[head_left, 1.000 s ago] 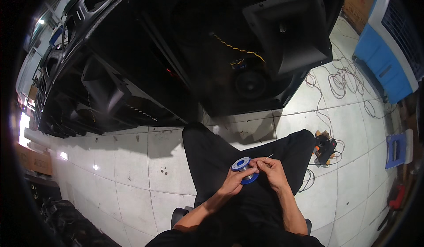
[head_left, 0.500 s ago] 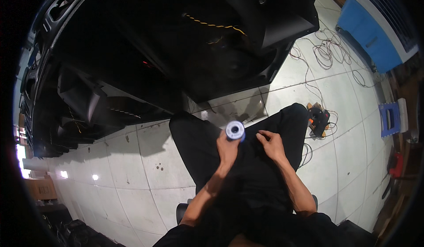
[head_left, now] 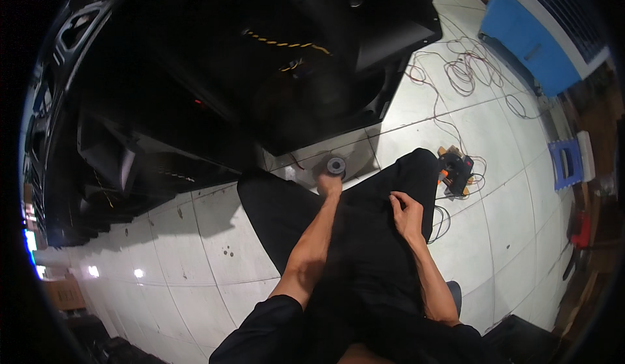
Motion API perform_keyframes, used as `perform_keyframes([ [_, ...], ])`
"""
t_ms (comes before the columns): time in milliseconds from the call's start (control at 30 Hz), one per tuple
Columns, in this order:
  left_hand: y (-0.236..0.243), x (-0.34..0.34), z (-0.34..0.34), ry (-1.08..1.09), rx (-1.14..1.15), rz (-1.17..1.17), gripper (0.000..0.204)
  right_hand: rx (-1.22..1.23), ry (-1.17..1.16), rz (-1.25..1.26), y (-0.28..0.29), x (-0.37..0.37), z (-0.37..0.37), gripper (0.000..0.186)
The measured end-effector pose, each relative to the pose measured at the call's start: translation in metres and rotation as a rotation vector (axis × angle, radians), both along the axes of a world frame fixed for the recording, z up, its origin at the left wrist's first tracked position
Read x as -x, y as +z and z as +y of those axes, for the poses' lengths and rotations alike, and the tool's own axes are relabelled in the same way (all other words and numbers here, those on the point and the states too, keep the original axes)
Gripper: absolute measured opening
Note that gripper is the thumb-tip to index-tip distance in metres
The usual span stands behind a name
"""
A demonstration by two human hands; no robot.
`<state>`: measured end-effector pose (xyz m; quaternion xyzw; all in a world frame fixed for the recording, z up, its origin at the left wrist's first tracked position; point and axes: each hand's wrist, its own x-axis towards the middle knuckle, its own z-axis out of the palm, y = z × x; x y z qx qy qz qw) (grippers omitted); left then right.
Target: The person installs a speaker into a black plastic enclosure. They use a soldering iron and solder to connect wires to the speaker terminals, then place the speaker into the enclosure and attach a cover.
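Observation:
My left hand (head_left: 329, 185) reaches forward between my knees, its fingers wrapped round a small spool (head_left: 336, 166) with a round hole in its end. Nearby stands a large open black speaker cabinet (head_left: 306, 136), its lower edge just beyond the spool. A twisted yellow-and-black wire (head_left: 286, 42) hangs inside the cabinet, below a black horn (head_left: 390, 32). My right hand (head_left: 408, 217) is over my right thigh, with the thumb and fingers bent together. Anything between those fingertips is too small to make out.
More black speaker cabinets (head_left: 130, 162) line the left. On the tiled floor at the right lie a black-and-orange device (head_left: 458, 171) with cords and a loosely coiled cable (head_left: 463, 74). Farther right are a blue air cooler (head_left: 524, 39) and a blue stool (head_left: 566, 162).
My left hand has carried the spool forward, away from my lap toward the cabinet. My right hand has shifted only slightly. The whole view has moved a little.

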<state>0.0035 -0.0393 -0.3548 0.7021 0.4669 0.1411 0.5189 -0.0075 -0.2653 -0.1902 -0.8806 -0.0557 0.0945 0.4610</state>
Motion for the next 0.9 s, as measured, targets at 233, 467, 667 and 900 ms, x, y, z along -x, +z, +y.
perform_keyframes([
  [233,0.008,0.018,0.008,-0.169,-0.047,0.239,0.059,-0.026,-0.022,-0.334,-0.011,0.0,-0.005,0.018],
  [467,0.113,0.096,-0.001,-0.392,-0.283,0.053,0.052,0.398,-0.091,-0.588,-0.015,-0.041,-0.035,0.053],
  [667,0.153,0.14,-0.019,-0.482,-0.348,-0.074,0.034,0.231,-0.169,-0.324,0.005,-0.091,-0.015,0.077],
  [900,0.154,0.163,-0.041,-0.67,-0.698,-0.136,0.033,0.4,-0.268,-0.238,0.047,-0.056,-0.014,0.068],
])
